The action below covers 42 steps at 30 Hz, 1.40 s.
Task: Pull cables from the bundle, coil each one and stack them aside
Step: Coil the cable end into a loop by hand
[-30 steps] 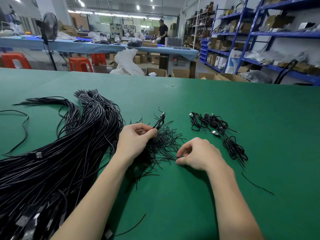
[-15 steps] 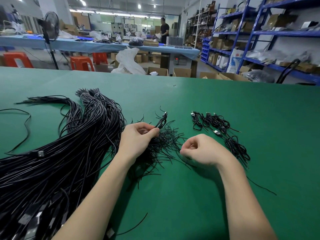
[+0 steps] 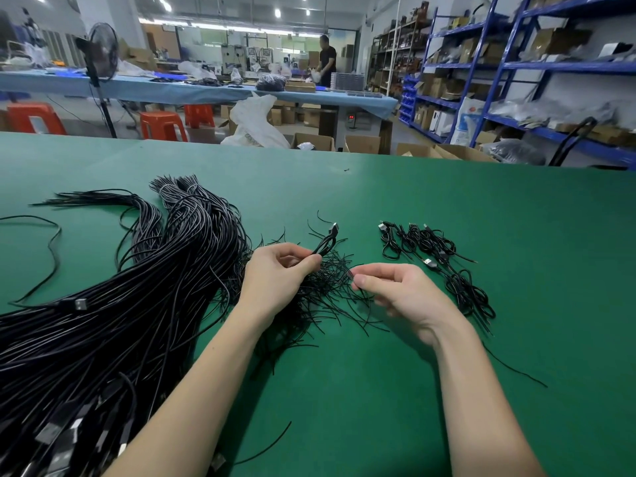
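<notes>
While two hands (image 3: 344, 280) busy: one bundle (image 3: 120, 304).

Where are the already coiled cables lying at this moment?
In the head view, the coiled cables lie on the green table, right of centre, just beyond the right hand.

Bright even light from ceiling strips (image 3: 241, 27) far off, my forearms throwing soft shadows on the green table (image 3: 447, 208), shelving (image 3: 516, 80) bowed at right edge, background slightly soft.
</notes>
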{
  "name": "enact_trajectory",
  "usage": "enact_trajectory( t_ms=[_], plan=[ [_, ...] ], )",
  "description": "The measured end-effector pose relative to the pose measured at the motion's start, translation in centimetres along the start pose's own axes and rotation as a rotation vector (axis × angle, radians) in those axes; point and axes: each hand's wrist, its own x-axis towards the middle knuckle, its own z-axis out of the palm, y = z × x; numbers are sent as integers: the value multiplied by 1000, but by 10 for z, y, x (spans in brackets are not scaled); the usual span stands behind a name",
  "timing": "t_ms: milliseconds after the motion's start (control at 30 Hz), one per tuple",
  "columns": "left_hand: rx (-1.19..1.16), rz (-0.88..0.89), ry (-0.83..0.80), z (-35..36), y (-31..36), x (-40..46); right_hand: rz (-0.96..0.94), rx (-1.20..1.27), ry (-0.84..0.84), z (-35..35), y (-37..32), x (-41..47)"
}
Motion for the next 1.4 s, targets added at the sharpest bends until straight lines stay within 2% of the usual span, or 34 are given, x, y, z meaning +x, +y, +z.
enact_trajectory(
  t_ms=[567, 800, 1133, 1400],
  plan=[
    [-1, 14, 36, 1, 1, 0, -1, 4, 120, -3, 3, 5],
    [13, 43, 6, 9, 3, -4, -65, -31, 96, 7, -3, 5],
    [266, 254, 27, 15, 8, -8, -84, -52, 133, 25, 0, 11],
    [443, 420, 41, 13, 11, -13, 142, 129, 62, 24, -2, 12]
  ],
)
